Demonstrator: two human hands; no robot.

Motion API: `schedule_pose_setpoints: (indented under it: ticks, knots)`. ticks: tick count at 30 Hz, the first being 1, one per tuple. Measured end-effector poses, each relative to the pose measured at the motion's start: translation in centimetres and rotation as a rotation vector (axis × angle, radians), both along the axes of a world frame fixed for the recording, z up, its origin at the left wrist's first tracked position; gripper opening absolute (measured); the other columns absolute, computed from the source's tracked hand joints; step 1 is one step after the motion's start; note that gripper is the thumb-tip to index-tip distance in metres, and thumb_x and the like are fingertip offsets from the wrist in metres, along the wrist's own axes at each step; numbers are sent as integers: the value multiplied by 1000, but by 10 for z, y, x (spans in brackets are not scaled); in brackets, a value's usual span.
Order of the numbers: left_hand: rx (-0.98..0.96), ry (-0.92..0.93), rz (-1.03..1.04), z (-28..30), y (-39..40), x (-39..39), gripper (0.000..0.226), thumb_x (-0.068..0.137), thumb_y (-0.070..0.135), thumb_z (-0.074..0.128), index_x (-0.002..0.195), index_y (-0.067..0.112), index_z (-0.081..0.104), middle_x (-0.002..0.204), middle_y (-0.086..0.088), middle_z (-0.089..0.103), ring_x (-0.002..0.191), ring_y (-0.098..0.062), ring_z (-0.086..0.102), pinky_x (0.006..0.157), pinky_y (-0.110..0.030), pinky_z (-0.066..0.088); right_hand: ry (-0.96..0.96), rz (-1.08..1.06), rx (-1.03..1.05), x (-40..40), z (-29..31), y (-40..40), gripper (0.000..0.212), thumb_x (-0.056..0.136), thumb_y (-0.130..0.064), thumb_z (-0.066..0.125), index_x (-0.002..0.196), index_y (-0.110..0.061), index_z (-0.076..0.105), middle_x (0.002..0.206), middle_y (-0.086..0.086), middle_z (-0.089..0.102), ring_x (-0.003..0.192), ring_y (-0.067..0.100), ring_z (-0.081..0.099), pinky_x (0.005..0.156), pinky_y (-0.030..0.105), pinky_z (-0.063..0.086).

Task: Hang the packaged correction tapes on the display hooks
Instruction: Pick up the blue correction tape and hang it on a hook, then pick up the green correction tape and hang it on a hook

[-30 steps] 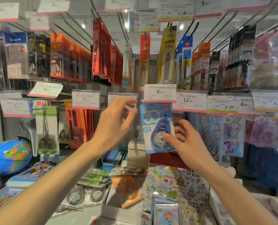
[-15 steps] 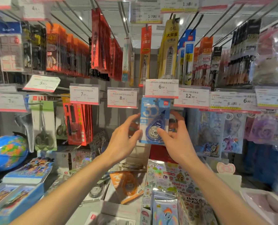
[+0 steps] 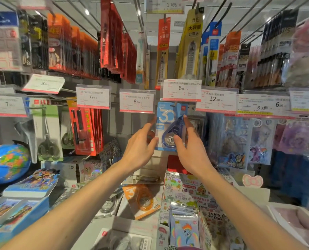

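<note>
— Now that my left hand (image 3: pixel 141 147) has come off the 8.00 price tag (image 3: pixel 137 101) and joined the right hand (image 3: pixel 189 147), where does the pack sit?

— The blue correction tape pack (image 3: pixel 169 126) hangs under the 6.00 tag (image 3: pixel 182 90), its top slot at the hook (image 3: pixel 175 105). A second ago only my right hand steadied it. Now the left thumb presses the pack's left edge and the right fingers curl round its right side, so both hands grip it.

— Is it fully on?

— I judge it threaded or nearly so; the hook tip is too small to be sure.

— Anything readable?

— A big "30" on the card, and tags reading 7.90, 8.00, 6.00, 12.90. An orange correction tape pack (image 3: pixel 143 201) lies on the worktop (image 3: pixel 105 224), yet to be hung.
</note>
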State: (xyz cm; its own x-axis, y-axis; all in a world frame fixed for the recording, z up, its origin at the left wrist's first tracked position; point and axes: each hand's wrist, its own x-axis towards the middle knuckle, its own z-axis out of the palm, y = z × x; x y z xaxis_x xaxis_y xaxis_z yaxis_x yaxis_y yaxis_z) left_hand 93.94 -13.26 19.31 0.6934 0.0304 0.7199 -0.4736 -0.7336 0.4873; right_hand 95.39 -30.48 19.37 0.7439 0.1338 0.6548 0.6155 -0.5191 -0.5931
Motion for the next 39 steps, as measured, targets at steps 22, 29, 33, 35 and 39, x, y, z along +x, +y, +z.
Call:
schedule_pose_setpoints:
  ticks: [22,29,33,35,39]
  knots:
    - [-13,74,-1,-26,22,-31,44,102,26,51,146,31,44,107,8,66,72,3,64,69,-19,48,157,50,-75,-23,-27,-10,63,96,-44,57,152,-32,32,143,-3,47,102,4,64,98,43,52]
    - [-41,116,10,-59,96,-37,34,101,30,53,134,36,51,112,10,67,90,-9,67,80,-37,56,88,-54,-176,-34,-45,26,48,92,-37,64,137,-27,52,122,-5,56,97,12,63,95,36,50]
    - [6,209,77,-82,168,-41,32,99,24,56,129,33,54,103,13,65,85,-5,63,77,-30,48,77,-92,-258,-38,-57,74,40,92,-34,66,130,-25,58,114,-7,58,98,10,60,90,30,47]
    - [104,280,112,-94,206,-40,33,99,26,55,132,31,53,106,10,63,84,-5,58,77,-28,44,106,-98,-296,-36,-65,105,38,92,-34,66,128,-26,59,117,-6,61,103,12,62,93,33,49]
    - [250,416,132,-113,263,-26,34,98,29,52,132,26,53,116,2,61,96,-18,61,90,-36,49,161,-103,-463,-24,-83,166,36,95,-33,61,130,-24,58,124,-3,61,116,18,60,95,29,42]
